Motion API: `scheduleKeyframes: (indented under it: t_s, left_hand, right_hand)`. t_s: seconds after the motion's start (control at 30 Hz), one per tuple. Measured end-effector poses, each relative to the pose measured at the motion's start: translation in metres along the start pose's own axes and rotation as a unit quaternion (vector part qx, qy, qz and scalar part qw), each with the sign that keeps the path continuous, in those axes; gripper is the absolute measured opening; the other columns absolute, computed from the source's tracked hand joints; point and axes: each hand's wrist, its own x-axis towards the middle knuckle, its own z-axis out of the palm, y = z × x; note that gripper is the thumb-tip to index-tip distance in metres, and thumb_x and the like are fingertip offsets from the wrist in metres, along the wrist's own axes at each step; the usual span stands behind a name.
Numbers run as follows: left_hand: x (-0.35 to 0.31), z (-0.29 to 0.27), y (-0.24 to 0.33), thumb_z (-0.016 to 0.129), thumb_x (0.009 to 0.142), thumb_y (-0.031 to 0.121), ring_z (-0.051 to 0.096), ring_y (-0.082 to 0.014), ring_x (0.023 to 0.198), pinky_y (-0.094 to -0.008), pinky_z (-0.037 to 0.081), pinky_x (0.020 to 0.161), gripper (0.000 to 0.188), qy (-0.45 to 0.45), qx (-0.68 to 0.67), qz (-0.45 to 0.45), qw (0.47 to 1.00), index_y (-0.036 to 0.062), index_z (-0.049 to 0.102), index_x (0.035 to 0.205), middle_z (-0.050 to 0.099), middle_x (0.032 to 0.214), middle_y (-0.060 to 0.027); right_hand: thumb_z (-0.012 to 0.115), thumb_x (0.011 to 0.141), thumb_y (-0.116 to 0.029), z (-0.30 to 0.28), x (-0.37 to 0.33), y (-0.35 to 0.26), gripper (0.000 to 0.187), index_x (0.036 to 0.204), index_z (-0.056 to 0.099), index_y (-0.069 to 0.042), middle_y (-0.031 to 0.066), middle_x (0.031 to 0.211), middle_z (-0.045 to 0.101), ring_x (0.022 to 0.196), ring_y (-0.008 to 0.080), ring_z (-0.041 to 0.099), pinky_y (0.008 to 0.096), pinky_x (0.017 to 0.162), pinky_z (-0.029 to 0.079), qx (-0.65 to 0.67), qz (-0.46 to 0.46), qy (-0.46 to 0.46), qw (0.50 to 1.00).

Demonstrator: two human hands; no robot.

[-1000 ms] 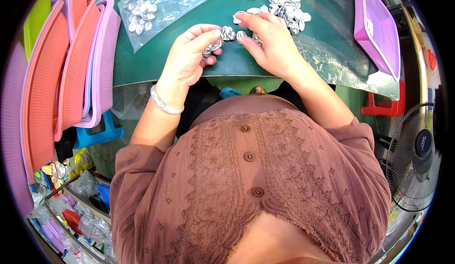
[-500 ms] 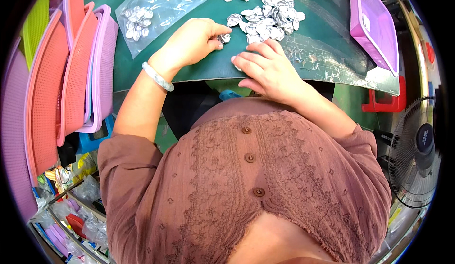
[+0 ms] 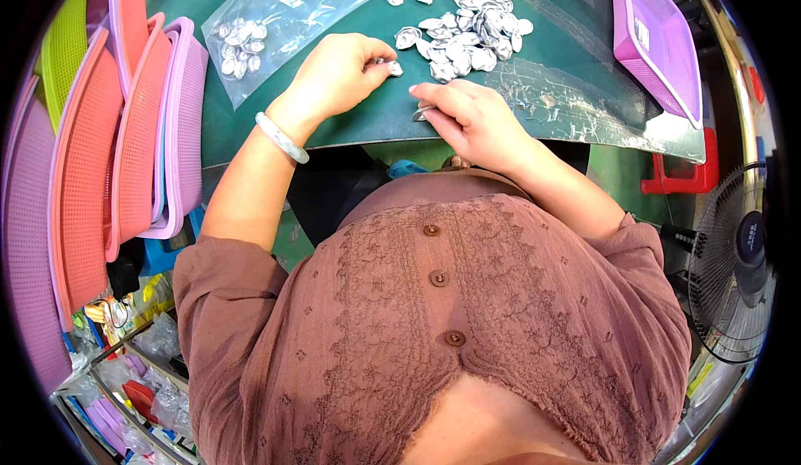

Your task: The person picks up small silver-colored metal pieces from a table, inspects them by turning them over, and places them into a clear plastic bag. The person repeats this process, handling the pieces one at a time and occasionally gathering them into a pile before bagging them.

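A heap of small silver-white, shell-shaped pieces (image 3: 476, 23) lies on the green tabletop (image 3: 350, 123), just beyond my hands. My left hand (image 3: 340, 73), with a pale bangle at its wrist, pinches one such shell-shaped piece (image 3: 395, 69) between thumb and fingers at the near left of the heap. Closer to the table's front edge, my right hand (image 3: 480, 119) has thumb and forefinger closed on another shell-shaped piece (image 3: 424, 110), partly hidden by the fingers. Beyond the left hand, a clear plastic bag (image 3: 313, 6) lies flat with several similar pieces (image 3: 242, 45) at its left end.
Stacked purple, orange and green mesh baskets (image 3: 179, 123) crowd the left side. A purple basket (image 3: 655, 48) sits at the table's right end, with a red stool (image 3: 688, 169) below it. A black fan (image 3: 734, 256) stands at the right. Bagged goods fill shelving (image 3: 154, 365) at lower left.
My right hand's fingers have drawn together from a spread, flatter pose into a pinch, and its piece shows more. The left hand still pinches its piece, turned slightly.
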Motion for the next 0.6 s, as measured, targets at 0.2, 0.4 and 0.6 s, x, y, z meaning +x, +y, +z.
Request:
scheduleKeyframes:
  t_s: [0.2, 0.4, 0.6]
  left_hand:
    - [-0.002, 0.0, 0.005, 0.062, 0.074, 0.024, 0.061, -0.0287, 0.078, -0.0371, 0.048, 0.069, 0.026, 0.006, 0.131, 0.073, 0.989, 0.0092, 0.065, 0.095, 0.064, 0.079, -0.011]
    - [0.006, -0.003, 0.009, 0.06, 0.076, 0.024, 0.061, -0.0247, 0.073, -0.0347, 0.048, 0.066, 0.022, 0.023, 0.082, -0.011, 0.996, 0.0077, 0.067, 0.089, 0.064, 0.077, -0.0107]
    - [0.015, -0.006, -0.006, 0.061, 0.076, 0.021, 0.059, -0.013, 0.061, -0.0281, 0.046, 0.058, 0.022, 0.055, -0.17, -0.149, 0.973, 0.0028, 0.067, 0.087, 0.064, 0.069, -0.0075]
  right_hand:
    - [0.057, 0.078, -0.006, 0.0, 0.002, 0.001, 0.024, 0.102, 0.059, -0.006, 0.0134, 0.086, 0.062, 0.077, 0.0294, 0.06, 0.0344, 0.068, 0.049, 0.069, 0.06, 0.018, 0.996]
    - [0.056, 0.08, -0.004, 0.001, 0.003, 0.007, 0.026, 0.106, 0.056, -0.003, 0.0101, 0.086, 0.064, 0.074, 0.0172, 0.062, 0.0264, 0.068, 0.049, 0.189, 0.168, 0.016, 0.967]
    - [0.053, 0.085, -0.004, -0.01, 0.016, 0.011, 0.027, 0.112, 0.052, 0.001, 0.0054, 0.081, 0.062, 0.067, 0.0084, 0.055, 0.0214, 0.063, 0.046, 0.381, 0.312, -0.02, 0.87]
